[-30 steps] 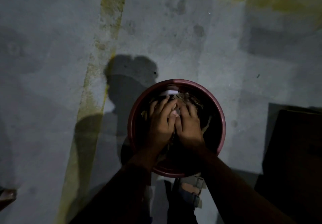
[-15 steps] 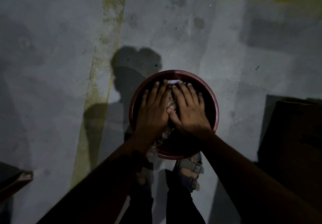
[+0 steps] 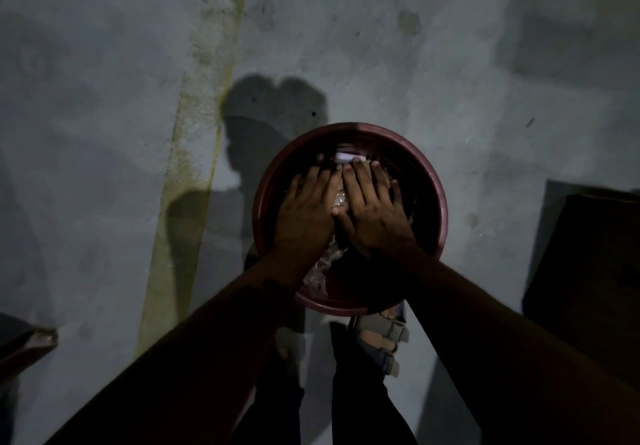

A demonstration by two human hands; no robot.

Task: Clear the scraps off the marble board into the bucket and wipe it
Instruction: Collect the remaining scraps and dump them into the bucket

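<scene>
— So where are the hands?

— Both are down inside the bucket (image 3: 438,181), a round dark-red one standing on the grey concrete floor (image 3: 450,81). The left hand (image 3: 306,209) and the right hand (image 3: 372,210) lie side by side, palms down, fingers straight and spread flat on the scraps (image 3: 337,198) — crinkly, pale stuff showing in the gap between them and below the left wrist.

— Holding anything?

— No curl in either hand; the fingers lie flat on the heap and grip nothing. A small white piece (image 3: 344,158) shows just past the fingertips, by the far wall.

— And around the bucket?

— A worn yellow stripe (image 3: 194,139) runs down the floor to the left, and a sandalled foot (image 3: 379,339) stands just beside the near rim. A dark box-like shape (image 3: 588,271) sits at the right; too dim to say what it is.
</scene>
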